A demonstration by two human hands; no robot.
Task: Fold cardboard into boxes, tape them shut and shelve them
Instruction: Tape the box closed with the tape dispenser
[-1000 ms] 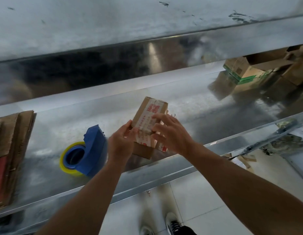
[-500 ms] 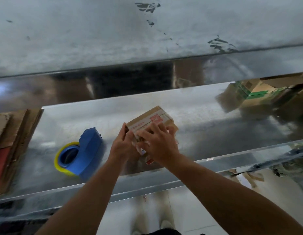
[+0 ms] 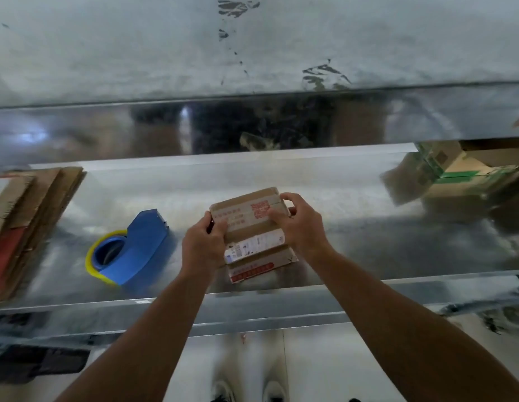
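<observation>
Box: your small cardboard box (image 3: 254,224) was right in the middle of the shiny metal worktop (image 3: 368,227), near its front edge. It had red print and a white label facing up. Honestly couldn't tell if it was lying flat or lifted a touch.
Left hand: your left hand (image 3: 201,246) was clamped on the box's 9 o'clock edge, with the thumb on top and the fingers wrapped round the side.
Right hand: your right hand (image 3: 300,227) gripped the 3 o'clock side up near the far corner, fingers curled over the top face.
Tape dispenser: the blue tape dispenser (image 3: 133,250) with its yellow roll sat at 9 o'clock from the box, near your left hand but not touching it.
Flat cardboard: a stack of flattened cardboard (image 3: 32,216) lay further out at 9 o'clock, at the left edge of the worktop.
Other boxes: a few cardboard boxes with green tape (image 3: 467,169) sat at about 2 o'clock, well apart from yours.
Shoes: your shoes (image 3: 274,390) showed on the floor at 6 o'clock.
</observation>
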